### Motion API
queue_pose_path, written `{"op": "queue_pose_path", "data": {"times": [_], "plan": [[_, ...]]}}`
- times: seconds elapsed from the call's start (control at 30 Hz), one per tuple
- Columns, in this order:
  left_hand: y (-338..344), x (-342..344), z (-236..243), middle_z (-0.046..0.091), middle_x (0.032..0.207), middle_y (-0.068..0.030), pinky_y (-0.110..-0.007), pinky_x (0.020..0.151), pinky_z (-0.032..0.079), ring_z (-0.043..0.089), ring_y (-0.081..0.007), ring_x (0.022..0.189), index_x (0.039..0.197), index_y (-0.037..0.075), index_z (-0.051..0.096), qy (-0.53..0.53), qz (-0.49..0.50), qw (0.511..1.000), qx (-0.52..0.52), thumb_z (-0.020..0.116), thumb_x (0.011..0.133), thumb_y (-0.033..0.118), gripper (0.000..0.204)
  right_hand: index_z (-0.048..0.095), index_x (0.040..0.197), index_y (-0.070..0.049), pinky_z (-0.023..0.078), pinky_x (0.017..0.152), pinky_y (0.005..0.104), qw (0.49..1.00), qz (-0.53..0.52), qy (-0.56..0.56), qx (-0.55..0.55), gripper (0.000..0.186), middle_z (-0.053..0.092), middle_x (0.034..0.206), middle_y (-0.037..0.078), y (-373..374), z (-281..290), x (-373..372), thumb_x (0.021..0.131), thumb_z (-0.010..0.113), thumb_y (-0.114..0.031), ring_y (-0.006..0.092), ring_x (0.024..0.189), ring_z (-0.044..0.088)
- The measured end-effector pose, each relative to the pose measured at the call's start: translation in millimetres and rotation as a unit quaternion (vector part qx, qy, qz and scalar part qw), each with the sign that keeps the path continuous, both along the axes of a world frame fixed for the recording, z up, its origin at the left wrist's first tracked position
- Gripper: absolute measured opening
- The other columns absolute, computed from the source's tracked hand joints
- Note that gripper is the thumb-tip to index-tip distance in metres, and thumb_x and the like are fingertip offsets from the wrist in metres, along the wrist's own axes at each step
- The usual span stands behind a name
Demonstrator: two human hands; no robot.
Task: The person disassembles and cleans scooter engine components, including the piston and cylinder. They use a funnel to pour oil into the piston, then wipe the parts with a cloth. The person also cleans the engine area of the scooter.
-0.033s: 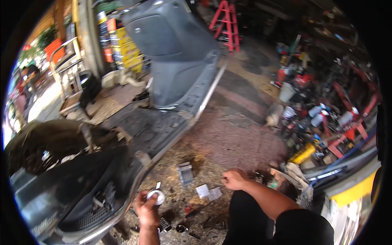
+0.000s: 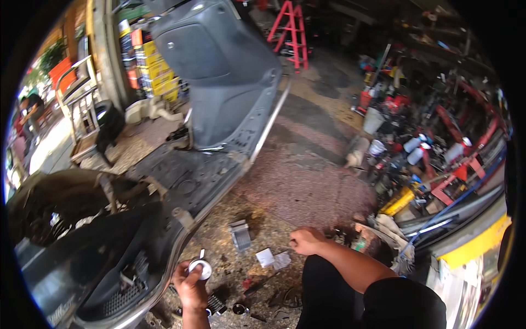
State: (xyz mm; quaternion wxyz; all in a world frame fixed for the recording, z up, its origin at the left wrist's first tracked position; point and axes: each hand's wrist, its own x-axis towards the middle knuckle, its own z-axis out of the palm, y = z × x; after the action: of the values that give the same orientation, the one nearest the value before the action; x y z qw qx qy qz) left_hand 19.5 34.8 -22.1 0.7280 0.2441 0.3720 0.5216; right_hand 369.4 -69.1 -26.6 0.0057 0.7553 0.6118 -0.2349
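My left hand (image 2: 190,286), low in the view beside the scooter body (image 2: 181,219), is closed with the thumb pressed on a small round silver part (image 2: 200,269). A short pale stem sticks up from that part. My right hand (image 2: 308,241) is curled into a fist by my knee; whether anything is inside it is hidden. Between the hands, a finned grey metal block (image 2: 240,236) lies on the ground. Closer to the right hand are two white paper-like pieces, a square one (image 2: 265,257) and a crumpled one (image 2: 281,260).
Small dark parts and a red-handled tool (image 2: 247,283) lie on the ground near my left hand. The scooter's dark footboard and front panel (image 2: 219,104) stand at the left. Bottles, tools and red metal frames (image 2: 455,181) crowd the right. A red ladder (image 2: 290,35) stands far back.
The whole view has swung slightly, so the surroundings sit a little further left. Both hands keep the same grip and pose; the silver part stays in the left one.
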Motion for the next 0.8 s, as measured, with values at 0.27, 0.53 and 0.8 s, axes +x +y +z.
{"op": "queue_pose_path", "data": {"times": [0.27,0.53,0.8], "plan": [[-33,-9,19,0.064,0.084,-0.0047,-0.032,0.057,0.051,0.063,-0.0188,0.07,0.099,0.009,0.054,0.033,-0.048,0.994,-0.096,0.074,0.077,0.009,0.029,0.061,0.087,-0.006,0.048,0.072,0.0497,0.991,0.006,0.012,-0.137,0.019,0.061,0.083,0.018,-56,30,1,0.082,0.06,-0.024,0.0378,0.081,0.061],[-85,-5,141,0.065,0.083,-0.0054,-0.034,0.056,0.051,0.064,-0.0194,0.071,0.098,0.008,0.055,0.053,-0.058,0.985,-0.152,0.07,0.076,0.007,0.026,0.058,0.117,-0.008,0.053,0.075,0.0486,0.976,-0.129,0.085,-0.155,0.034,0.067,0.1,0.02,-71,137,22,0.086,0.054,-0.021,0.0369,0.091,0.066],[-93,-32,337,0.064,0.081,-0.0086,-0.032,0.054,0.05,0.063,-0.0203,0.067,0.098,0.004,0.054,0.082,-0.087,0.988,-0.097,0.07,0.077,0.008,0.026,0.051,0.131,-0.012,0.046,0.036,0.0376,0.827,-0.394,0.162,0.366,0.05,0.062,0.066,0.015,-12,559,228,0.082,0.059,-0.006,0.0244,0.045,0.06]]}}
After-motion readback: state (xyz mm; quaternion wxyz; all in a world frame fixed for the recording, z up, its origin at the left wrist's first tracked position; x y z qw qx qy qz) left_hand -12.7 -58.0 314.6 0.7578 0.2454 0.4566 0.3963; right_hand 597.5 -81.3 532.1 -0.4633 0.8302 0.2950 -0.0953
